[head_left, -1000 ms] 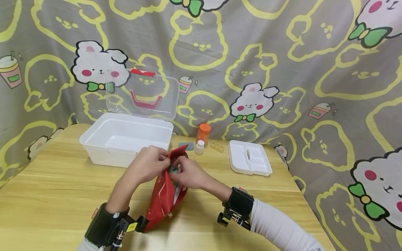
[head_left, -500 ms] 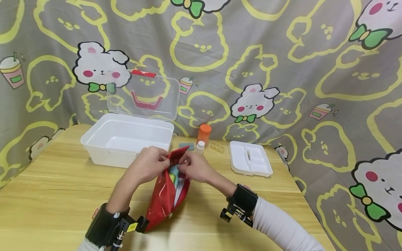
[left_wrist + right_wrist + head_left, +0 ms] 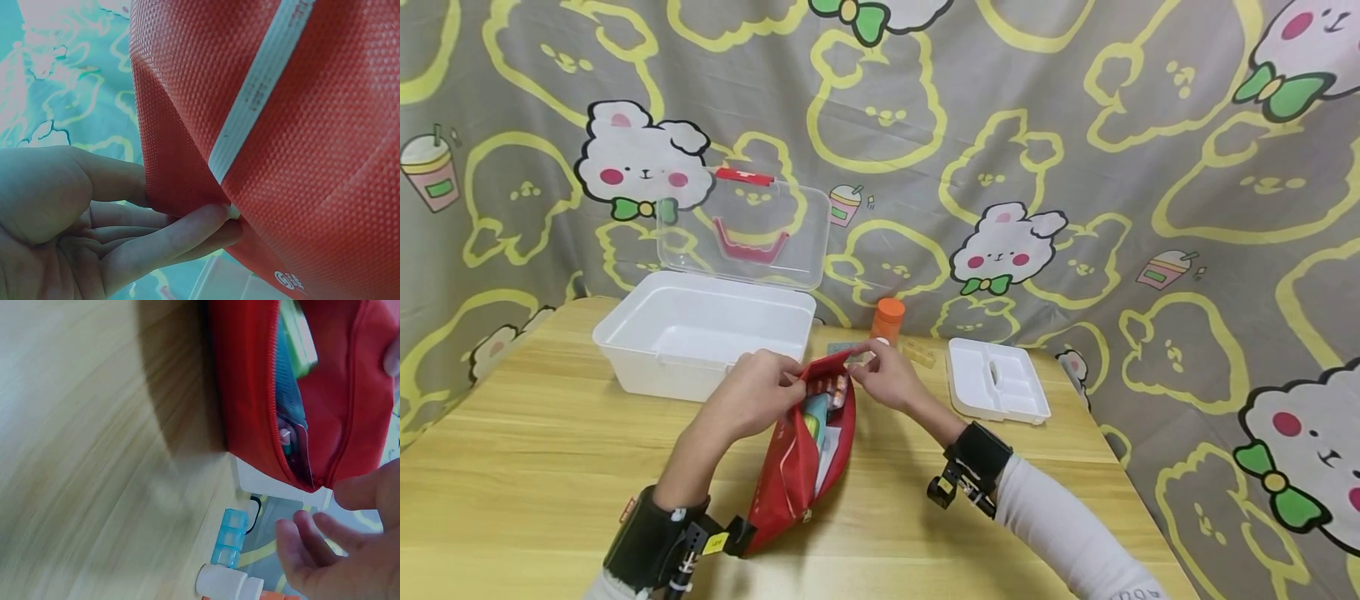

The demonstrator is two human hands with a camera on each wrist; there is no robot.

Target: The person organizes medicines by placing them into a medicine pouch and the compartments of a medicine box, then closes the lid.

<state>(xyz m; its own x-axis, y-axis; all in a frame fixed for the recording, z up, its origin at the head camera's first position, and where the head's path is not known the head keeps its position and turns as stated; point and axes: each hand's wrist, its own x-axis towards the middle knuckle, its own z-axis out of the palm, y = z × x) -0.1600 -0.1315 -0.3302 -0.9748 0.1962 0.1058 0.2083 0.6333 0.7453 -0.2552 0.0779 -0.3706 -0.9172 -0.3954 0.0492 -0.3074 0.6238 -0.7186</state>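
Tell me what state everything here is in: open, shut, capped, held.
Red pouch: unzipped, open
Left hand: gripping pouch
Right hand: at pouch's edge, loosely curled
White box: open
Clear lid: raised
Orange bottle: upright, capped
White bottle: upright, capped
Blue pill case: unclear whether shut
Yellow case: unclear whether shut
White tray: flat, uncovered
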